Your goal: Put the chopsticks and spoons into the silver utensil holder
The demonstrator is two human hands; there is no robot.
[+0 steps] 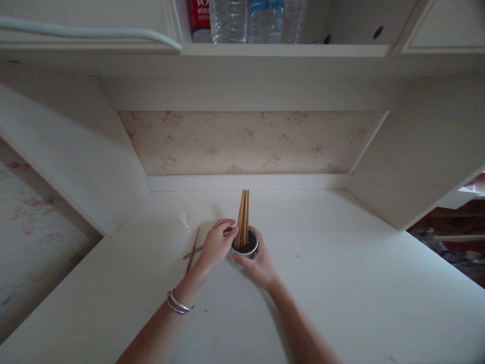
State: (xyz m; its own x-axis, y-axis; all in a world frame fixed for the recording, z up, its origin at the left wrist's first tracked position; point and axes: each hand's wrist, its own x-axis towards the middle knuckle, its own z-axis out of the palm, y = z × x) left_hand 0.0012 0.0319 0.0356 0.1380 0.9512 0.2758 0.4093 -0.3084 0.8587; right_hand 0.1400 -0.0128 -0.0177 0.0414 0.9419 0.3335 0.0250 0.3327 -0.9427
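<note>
Several wooden chopsticks (pixel 243 215) stand upright in a small white cup (pixel 237 262) with a dark inside. My right hand (pixel 262 264) wraps around the cup's right side, its thumb across the front near the rim. At the chopsticks' left side, my left hand (pixel 217 243) has its thumb and fingers drawn together against the leftmost one; the exact grip is partly hidden. A single wooden chopstick (pixel 193 250) lies on the table left of that hand. Crossing it is a thin metal utensil (pixel 189 254), whose other end my left hand covers. Farther back rests a white spoon (pixel 184 221).
The white tabletop (pixel 348 283) is bounded by a back ledge (pixel 250 181) and side panels. Overhead, a shelf (pixel 288 49) holds clear plastic bottles (pixel 229 23) and a red container (pixel 200 15). A white cable (pixel 91 33) runs along the upper left.
</note>
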